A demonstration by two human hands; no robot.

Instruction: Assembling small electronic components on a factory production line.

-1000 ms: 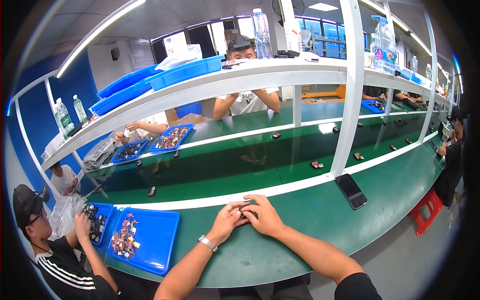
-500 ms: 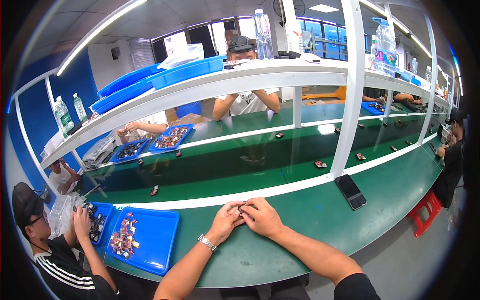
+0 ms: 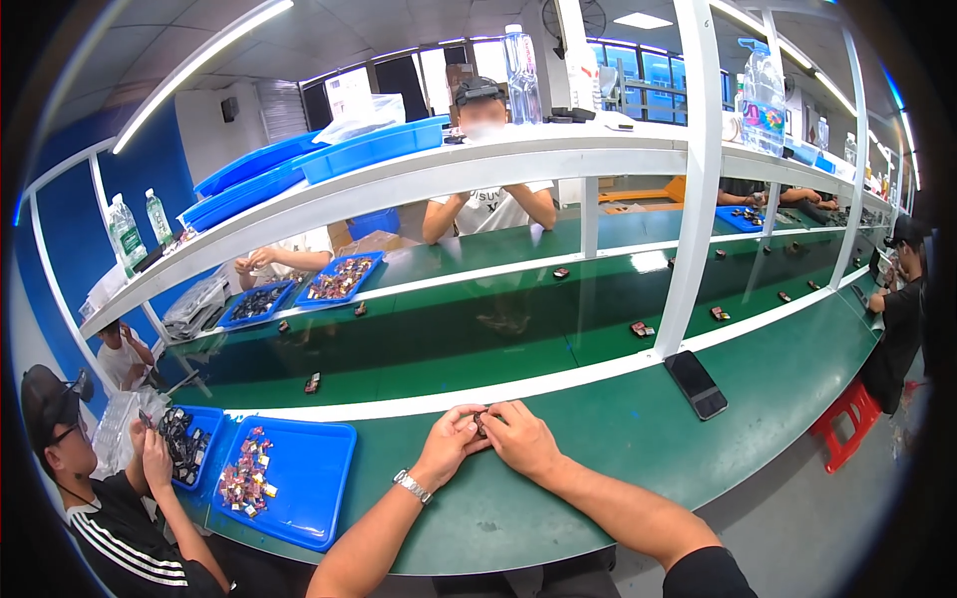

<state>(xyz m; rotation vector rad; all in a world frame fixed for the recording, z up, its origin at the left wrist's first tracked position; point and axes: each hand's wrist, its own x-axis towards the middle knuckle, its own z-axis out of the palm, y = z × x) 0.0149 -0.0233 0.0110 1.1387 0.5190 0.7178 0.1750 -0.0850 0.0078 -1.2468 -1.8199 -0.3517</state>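
Above the green worktop (image 3: 588,488), my left hand (image 3: 449,446) and my right hand (image 3: 522,442) meet at the fingertips. Both are closed around a small dark part (image 3: 480,425), mostly covered by the fingers, so its exact kind is hard to make out. A metal-banded watch sits on my left wrist. To the left of my left forearm lies a blue tray (image 3: 317,468) holding a heap of small red, white and gold pieces (image 3: 249,476). A black phone (image 3: 696,385) lies on the worktop to the right of my hands.
Beyond a white rail, a green conveyor belt (image 3: 478,344) carries scattered small parts (image 3: 642,329). White posts (image 3: 688,199) hold a shelf (image 3: 478,154) with bottles and blue trays. A co-worker (image 3: 120,498) sits at left beside a tray of black parts (image 3: 189,448). A red stool (image 3: 845,424) stands right.
The parts on the belt have shifted slightly to the right. My hands stay together, with small finger movements on the right. The co-worker at left has moved their hands and now holds up a dark piece.
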